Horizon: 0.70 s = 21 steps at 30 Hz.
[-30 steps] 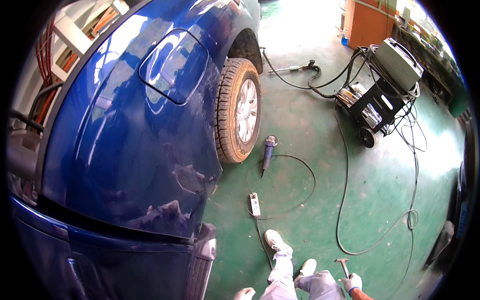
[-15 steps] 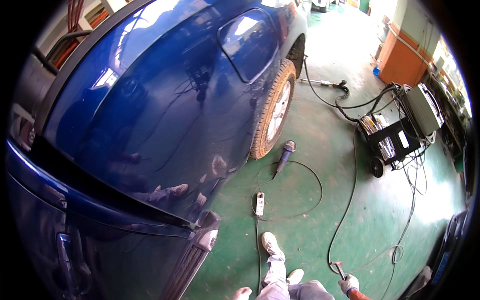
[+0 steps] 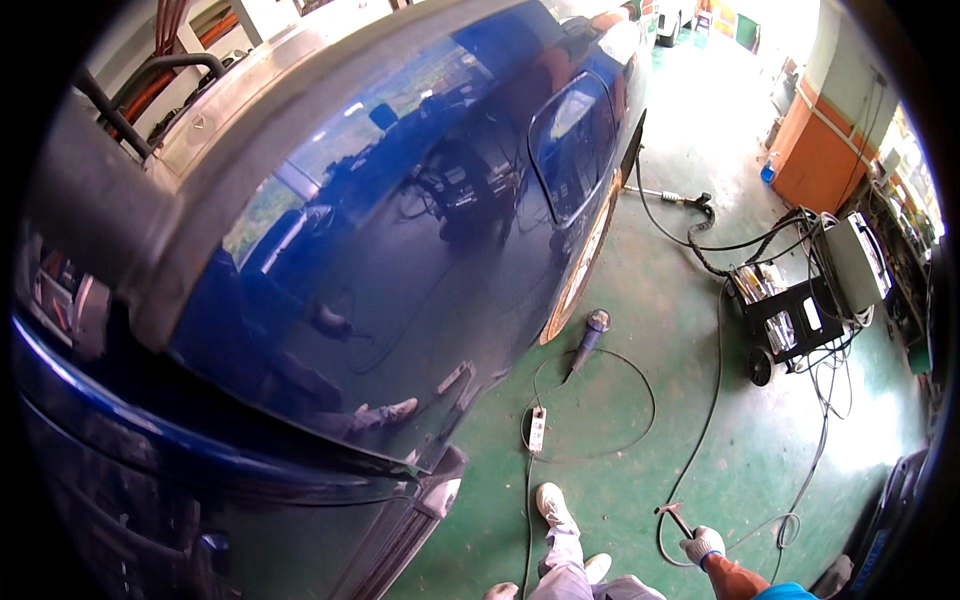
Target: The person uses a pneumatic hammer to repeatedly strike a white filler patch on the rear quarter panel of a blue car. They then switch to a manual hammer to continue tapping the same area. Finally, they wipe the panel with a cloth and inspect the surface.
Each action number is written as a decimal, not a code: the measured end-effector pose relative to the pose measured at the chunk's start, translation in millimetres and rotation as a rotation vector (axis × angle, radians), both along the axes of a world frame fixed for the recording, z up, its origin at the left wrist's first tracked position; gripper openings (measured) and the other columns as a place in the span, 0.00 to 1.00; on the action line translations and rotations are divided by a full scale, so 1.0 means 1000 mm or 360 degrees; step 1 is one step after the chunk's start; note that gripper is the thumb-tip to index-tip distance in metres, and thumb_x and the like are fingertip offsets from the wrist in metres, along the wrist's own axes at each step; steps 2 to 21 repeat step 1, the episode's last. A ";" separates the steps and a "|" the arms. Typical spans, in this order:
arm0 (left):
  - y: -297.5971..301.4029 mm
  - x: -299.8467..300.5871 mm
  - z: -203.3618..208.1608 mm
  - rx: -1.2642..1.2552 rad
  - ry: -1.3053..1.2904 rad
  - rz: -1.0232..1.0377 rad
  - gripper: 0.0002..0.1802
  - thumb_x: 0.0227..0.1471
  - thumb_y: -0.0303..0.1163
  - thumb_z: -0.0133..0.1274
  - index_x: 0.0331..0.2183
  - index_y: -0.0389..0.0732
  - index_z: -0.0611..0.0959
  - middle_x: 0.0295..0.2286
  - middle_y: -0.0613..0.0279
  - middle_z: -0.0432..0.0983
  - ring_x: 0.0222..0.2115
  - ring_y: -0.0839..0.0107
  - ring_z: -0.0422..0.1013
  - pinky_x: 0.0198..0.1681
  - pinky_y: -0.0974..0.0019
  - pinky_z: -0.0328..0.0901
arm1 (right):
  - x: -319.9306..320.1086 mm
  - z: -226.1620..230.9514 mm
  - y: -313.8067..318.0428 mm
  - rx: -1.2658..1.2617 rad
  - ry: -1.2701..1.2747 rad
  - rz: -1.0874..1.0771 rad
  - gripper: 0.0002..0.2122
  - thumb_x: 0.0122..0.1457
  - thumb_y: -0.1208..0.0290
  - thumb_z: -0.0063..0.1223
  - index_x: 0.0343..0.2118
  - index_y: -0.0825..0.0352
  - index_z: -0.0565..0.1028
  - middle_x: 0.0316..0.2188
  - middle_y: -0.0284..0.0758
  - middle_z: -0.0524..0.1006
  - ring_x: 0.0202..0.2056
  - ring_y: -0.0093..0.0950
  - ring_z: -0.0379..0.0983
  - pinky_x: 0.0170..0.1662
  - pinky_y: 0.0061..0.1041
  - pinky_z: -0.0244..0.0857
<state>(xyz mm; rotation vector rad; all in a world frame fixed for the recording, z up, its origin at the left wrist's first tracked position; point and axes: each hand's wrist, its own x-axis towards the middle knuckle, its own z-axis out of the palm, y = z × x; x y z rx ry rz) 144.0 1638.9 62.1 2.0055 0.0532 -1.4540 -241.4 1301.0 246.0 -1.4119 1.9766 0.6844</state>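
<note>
My right hand (image 3: 703, 546), in a pale knit glove, is closed around the handle of a hammer (image 3: 680, 519). The hammer points up and leftward, over the green floor. At the lower edge shows only part of my gloved left hand (image 3: 500, 592); its fingers cannot be made out. Left of me stands a blue pickup (image 3: 420, 290), its rear side panel curving across much of the view. Dents and creases mark the lower rear corner of this panel, near the end of the bumper (image 3: 440, 490). Neither hand touches the panel.
A corded power tool (image 3: 590, 335) and a white power strip (image 3: 537, 430) lie on the floor by the rear wheel (image 3: 585, 265). Rightward stands a wheeled black cart (image 3: 800, 325) carrying a grey machine. Cables (image 3: 712, 420) trail over the floor. A dark bumper-like part (image 3: 890, 530) stands at the right edge.
My right hand has lifted slightly with the hammer, and more of its forearm and blue sleeve shows. The view has shifted, so the pickup's side looms larger and the floor items sit farther right.
</note>
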 end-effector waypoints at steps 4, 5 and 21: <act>-0.008 0.006 0.001 -0.0042 0.0000 0.0022 0.18 0.57 0.40 0.68 0.48 0.44 0.87 0.43 0.64 0.85 0.45 0.68 0.77 0.53 0.59 0.72 | 0.006 0.004 -0.007 0.0014 0.0009 0.0000 0.21 0.51 0.54 0.66 0.40 0.68 0.85 0.37 0.52 0.85 0.42 0.47 0.83 0.48 0.41 0.76; -0.008 0.006 0.001 -0.0042 0.0000 0.0022 0.18 0.57 0.40 0.68 0.48 0.44 0.87 0.43 0.64 0.85 0.45 0.68 0.77 0.53 0.59 0.72 | 0.006 0.004 -0.007 0.0014 0.0009 0.0000 0.21 0.51 0.54 0.66 0.40 0.68 0.85 0.37 0.52 0.85 0.42 0.47 0.83 0.48 0.41 0.76; -0.008 0.006 0.001 -0.0042 0.0000 0.0022 0.18 0.57 0.40 0.68 0.48 0.44 0.87 0.43 0.64 0.85 0.45 0.68 0.77 0.53 0.59 0.72 | 0.006 0.004 -0.007 0.0014 0.0009 0.0000 0.21 0.51 0.54 0.66 0.40 0.68 0.85 0.37 0.52 0.85 0.42 0.47 0.83 0.48 0.41 0.76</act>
